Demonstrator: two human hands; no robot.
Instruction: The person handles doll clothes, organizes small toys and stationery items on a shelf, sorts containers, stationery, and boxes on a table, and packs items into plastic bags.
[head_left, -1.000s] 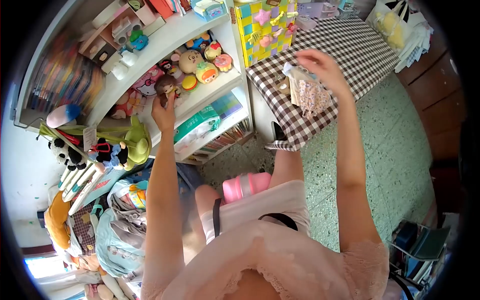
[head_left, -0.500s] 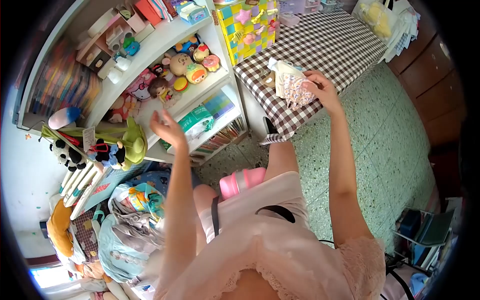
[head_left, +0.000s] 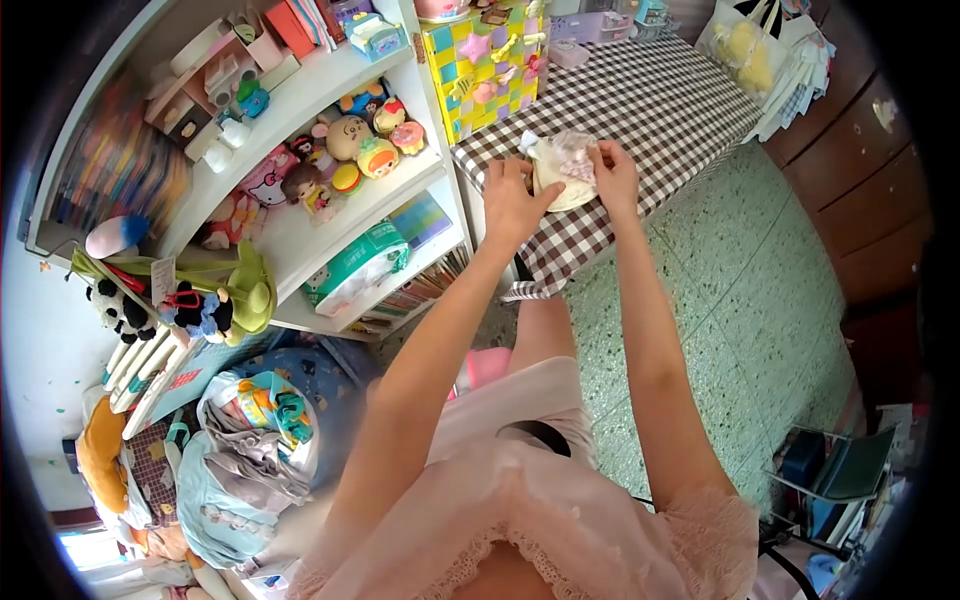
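In the head view, one small cream-and-pink fabric bundle (head_left: 568, 168) lies on the near left part of the brown-and-white checked bench (head_left: 668, 105). Of two bare hands, the left hand's (head_left: 513, 205) grip spreads partly open, thumb touching the bundle; the right hand's (head_left: 617, 180) pinches its right edge.

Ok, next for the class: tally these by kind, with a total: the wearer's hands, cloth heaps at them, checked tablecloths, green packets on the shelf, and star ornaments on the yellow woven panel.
Hands: 2 (left hand, right hand)
Cloth heap: 1
Checked tablecloth: 1
Green packet: 1
Star ornament: 1
Total: 6
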